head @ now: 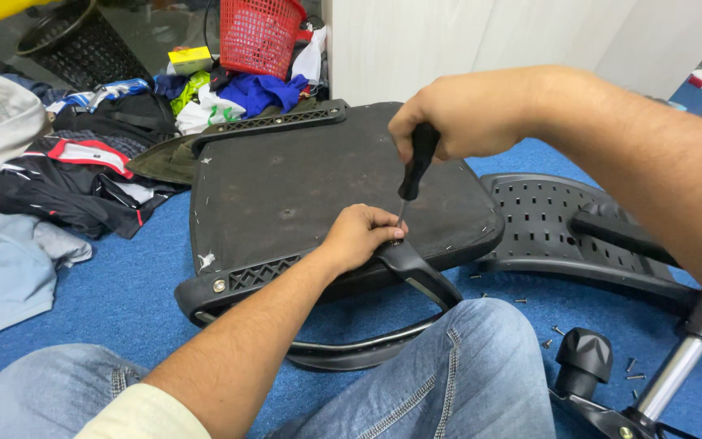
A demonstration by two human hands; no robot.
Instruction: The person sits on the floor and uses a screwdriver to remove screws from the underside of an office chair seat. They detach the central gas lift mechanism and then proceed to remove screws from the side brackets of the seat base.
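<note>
Armrest (416,272) bracket is getting screwed at seat base (302,187): right hand (457,114) is gripping screwdriver (416,167), left hand (359,236) is pinching round tip. Approx 8 loose screws (631,370) are lying on carpet (123,293), so work's unfinished.

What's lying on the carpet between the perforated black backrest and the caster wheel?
Several loose screws lie scattered on the blue carpet between backrest and caster wheel, seen in the head view.

Blue carpet floor (123,293) carries the upturned chair seat (302,187), loose screws (631,370), a clothes heap (67,179) and a red basket (259,34).
</note>
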